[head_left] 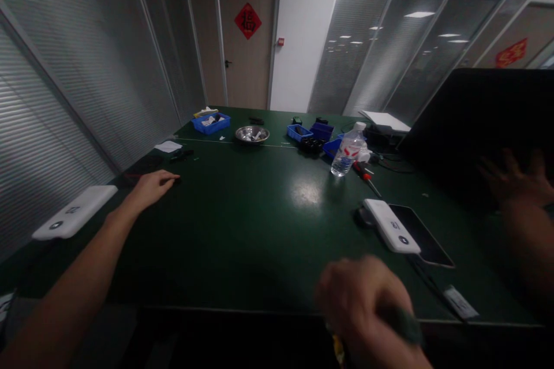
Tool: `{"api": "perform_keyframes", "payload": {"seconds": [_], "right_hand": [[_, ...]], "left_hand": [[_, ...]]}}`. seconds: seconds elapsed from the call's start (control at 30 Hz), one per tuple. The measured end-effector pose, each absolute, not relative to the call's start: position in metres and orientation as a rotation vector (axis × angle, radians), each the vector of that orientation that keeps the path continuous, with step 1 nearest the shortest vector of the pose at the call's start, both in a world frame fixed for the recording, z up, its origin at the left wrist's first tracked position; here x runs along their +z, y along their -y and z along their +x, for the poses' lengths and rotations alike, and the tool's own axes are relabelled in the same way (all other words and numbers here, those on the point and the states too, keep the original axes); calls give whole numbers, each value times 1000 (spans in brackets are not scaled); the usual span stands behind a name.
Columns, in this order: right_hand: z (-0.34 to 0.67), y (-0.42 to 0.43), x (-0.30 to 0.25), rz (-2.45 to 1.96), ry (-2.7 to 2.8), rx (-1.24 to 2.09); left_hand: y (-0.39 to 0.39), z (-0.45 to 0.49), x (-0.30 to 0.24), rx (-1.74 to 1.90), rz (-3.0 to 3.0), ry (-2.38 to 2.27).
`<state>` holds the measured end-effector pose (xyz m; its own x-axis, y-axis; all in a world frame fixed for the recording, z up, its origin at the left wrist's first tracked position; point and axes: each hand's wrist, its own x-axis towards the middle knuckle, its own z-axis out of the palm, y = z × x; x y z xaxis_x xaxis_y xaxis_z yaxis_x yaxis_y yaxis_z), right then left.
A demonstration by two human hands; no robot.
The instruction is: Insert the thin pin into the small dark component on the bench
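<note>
Left hand: The left hand (153, 188) reaches over the table's left side, thumb and fingertips brought together on a small dark piece (177, 180), just above or on the surface.
Right hand: The right hand (366, 294), blurred, is at the near edge, fingers curled round a dark rounded item (401, 323) too smeared to name; a yellow bit (337, 349) shows below.
Tabletop: The dark green table (242, 213) has a dull sheen, with a bright patch of reflected light near its middle and a thin seam across the far part.
Table left: A white power bank (75, 212) lies beside the left forearm; a white paper (168, 146) lies farther off.
Table right: Another white power bank (392, 225) lies against a dark phone-like slab (422, 234); beyond are a red-and-black screwdriver (367, 177) and an upright clear bottle (348, 150).
Far end: A metal bowl (252, 135) stands between a blue tray (211, 123) on the left and smaller blue bins (299, 132) on the right.
Other person: A blurred hand (521, 179) shows before a large black panel (480, 115).
Room: A wooden door (246, 78) bears a red diamond sign (248, 21); a white pillar (305, 29) stands beside it, with glass partitions (142, 52) and blinds either side.
</note>
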<state>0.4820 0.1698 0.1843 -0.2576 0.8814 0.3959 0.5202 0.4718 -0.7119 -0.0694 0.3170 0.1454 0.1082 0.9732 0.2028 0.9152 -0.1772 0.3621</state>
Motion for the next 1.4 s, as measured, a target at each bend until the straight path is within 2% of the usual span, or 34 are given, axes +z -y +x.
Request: {"api": "perform_keyframes", "payload": {"seconds": [0.2,0.4,0.63,1.07,1.4], "right_hand": [[494,-240,208,-1244,1907,479],[508,-291,164,-1669,1977,264],[504,-281,155,-1641,2379,58],[505,-280,158,-1641,2372,136],[503,-278,159,-1653,2383,74]], "left_hand": [[-314,-66,150,714,2257,-1890],[-316,-67,150,818,2231,-1851],[-316,-71,151,774,2039,-1954],[-311,-67,153,795,2017,-1978],[-311,-31,152,800,2128,-1722]]}}
